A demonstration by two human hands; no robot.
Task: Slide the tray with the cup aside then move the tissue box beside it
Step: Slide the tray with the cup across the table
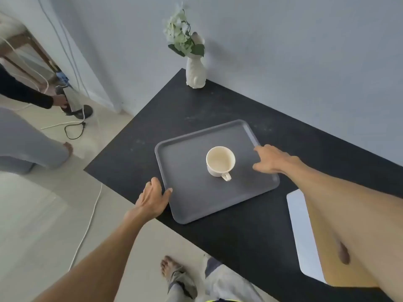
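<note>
Black table (239,236) set into a corner against a pale grey wall (305,51); beige floor to the left. White vase (195,73) with flowers at the far corner of the table. Grey tray (192,199) sits near the left edge, cup (220,161) upright at its centre. Left hand (152,199) spread open, fingertips touching the tray's left rim, nothing clasped. Right hand (272,159) loosely open, fingers resting on the right rim. White box (303,232), probably the tissue box, lies right of the tray, partly hidden by the right forearm. Bare tabletop beyond the tray, toward the vase.
</note>
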